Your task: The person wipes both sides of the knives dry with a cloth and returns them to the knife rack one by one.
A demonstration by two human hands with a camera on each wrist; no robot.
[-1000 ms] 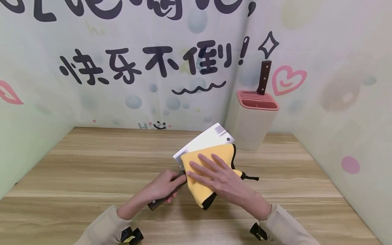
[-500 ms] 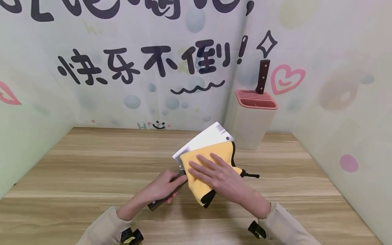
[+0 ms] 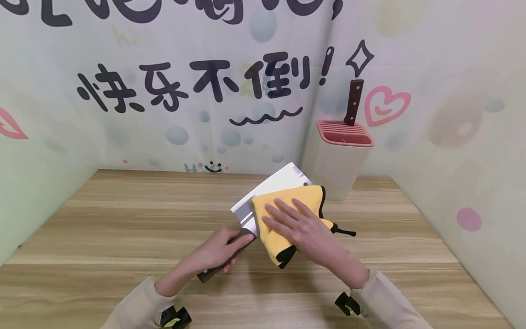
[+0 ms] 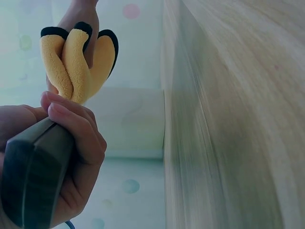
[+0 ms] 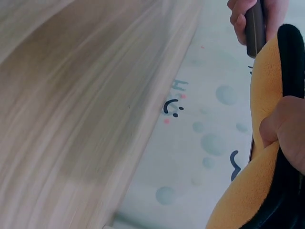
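Left hand (image 3: 219, 250) grips a broad, shiny cleaver (image 3: 273, 182) (dark-handled); right hand (image 3: 308, 230) pinches yellow cloth (image 3: 271, 241).

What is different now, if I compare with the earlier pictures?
The right hand and yellow cloth slid along the blade, away from the handle, uncovering metal beside it. Nothing was released. The left hand grips as before.

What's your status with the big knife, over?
Left hand gripping cleaver by its handle. Right hand pinching yellow cloth against blade. Knife block stands beyond, seemingly not in the way.
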